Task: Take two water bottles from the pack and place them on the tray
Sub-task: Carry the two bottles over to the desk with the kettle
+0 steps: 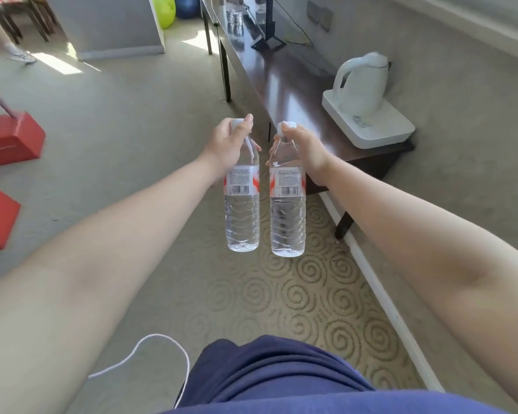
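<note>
Two clear water bottles with white caps and red-and-white labels hang upright in the air in front of me. My left hand point(226, 144) grips the left bottle point(242, 213) by its neck. My right hand point(304, 147) grips the right bottle point(287, 216) the same way. The bottles hang side by side, a small gap between them, over the carpet. The white tray point(380, 130) lies on the near end of the dark table, to the right of my right hand and beyond it. The pack is out of view.
A white kettle point(361, 85) stands on the tray. The long dark table point(284, 85) runs along the right wall with a stand and glasses farther back. Red blocks point(11, 138) sit on the carpet at the left. A white cord point(150, 351) lies near my legs.
</note>
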